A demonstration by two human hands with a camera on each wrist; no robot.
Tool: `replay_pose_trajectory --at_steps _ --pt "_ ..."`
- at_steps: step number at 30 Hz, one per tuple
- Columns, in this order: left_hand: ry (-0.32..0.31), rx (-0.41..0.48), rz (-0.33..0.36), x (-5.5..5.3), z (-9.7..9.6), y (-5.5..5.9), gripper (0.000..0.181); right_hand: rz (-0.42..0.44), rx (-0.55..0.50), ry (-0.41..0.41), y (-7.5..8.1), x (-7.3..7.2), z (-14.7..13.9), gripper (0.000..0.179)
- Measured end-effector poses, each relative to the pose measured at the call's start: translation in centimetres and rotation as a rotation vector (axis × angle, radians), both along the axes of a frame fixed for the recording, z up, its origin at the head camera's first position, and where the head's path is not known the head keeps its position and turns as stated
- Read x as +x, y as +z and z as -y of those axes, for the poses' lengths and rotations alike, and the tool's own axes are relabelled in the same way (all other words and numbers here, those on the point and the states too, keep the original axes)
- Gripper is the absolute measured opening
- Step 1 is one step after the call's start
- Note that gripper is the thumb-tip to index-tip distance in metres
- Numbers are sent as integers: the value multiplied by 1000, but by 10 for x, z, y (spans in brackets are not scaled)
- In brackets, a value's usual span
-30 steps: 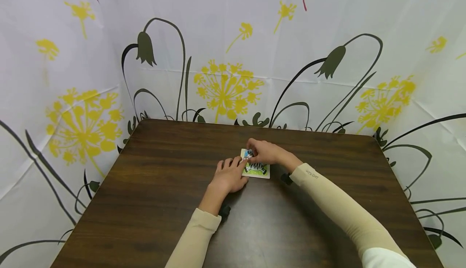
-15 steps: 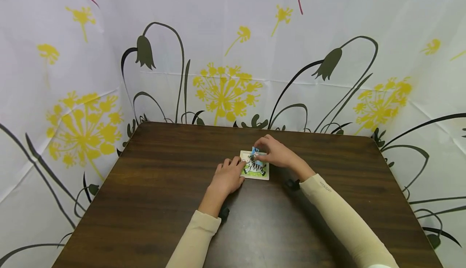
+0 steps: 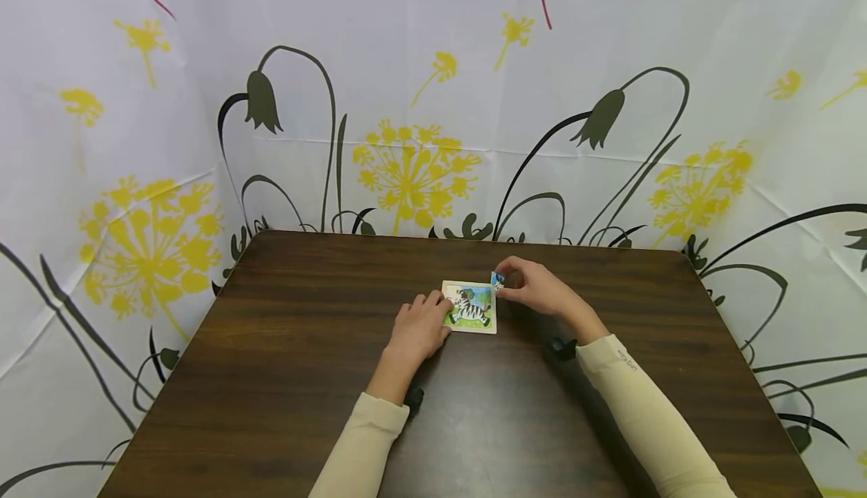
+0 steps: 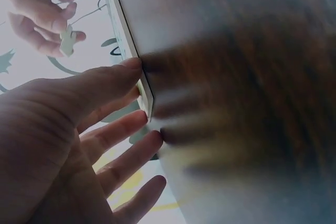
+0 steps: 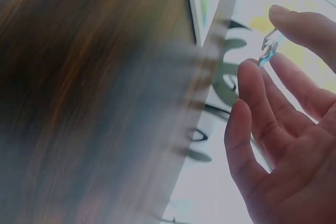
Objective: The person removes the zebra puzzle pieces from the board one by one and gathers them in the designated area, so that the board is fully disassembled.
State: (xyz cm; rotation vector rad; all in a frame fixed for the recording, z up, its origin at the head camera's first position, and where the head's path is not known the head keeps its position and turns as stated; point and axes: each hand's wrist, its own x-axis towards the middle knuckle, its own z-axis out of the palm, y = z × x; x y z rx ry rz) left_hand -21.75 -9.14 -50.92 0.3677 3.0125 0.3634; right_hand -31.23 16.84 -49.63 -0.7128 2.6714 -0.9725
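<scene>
A small puzzle piece point(image 3: 497, 280) printed in blue, black and white is pinched between the thumb and fingertips of the right hand point(image 3: 538, 287), and is held raised off the table point(image 3: 305, 347) near the upper right corner of a square puzzle board point(image 3: 470, 310). In the right wrist view the piece is seen edge-on between thumb and fingers, while the lower fingers are loosely bent and set apart from it. The board is laid flat on the dark wood-grain table, toward its far side; a striped zebra on green ground under blue is shown on it, framed by a pale border. The board's left edge is touched by the left hand point(image 3: 418, 326), whose fingers are spread apart and relaxed; in the left wrist view the thumb is rested against the board's edge, with the other fingers fanned out beside the corner. Both forearms are covered by beige sleeves point(image 3: 362, 441). Behind the table a white curtain point(image 3: 440, 24) is hung, printed with yellow, red and dark green flowers.
</scene>
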Motion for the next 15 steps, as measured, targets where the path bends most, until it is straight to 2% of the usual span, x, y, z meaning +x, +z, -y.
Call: replay_pose_trajectory --at_steps 8,15 --pt "3 -23 -31 2 0 -2 41 10 -19 -39 -5 -4 -22 43" --pt "3 -28 -32 1 -4 -2 43 10 54 -39 -15 -12 -38 39"
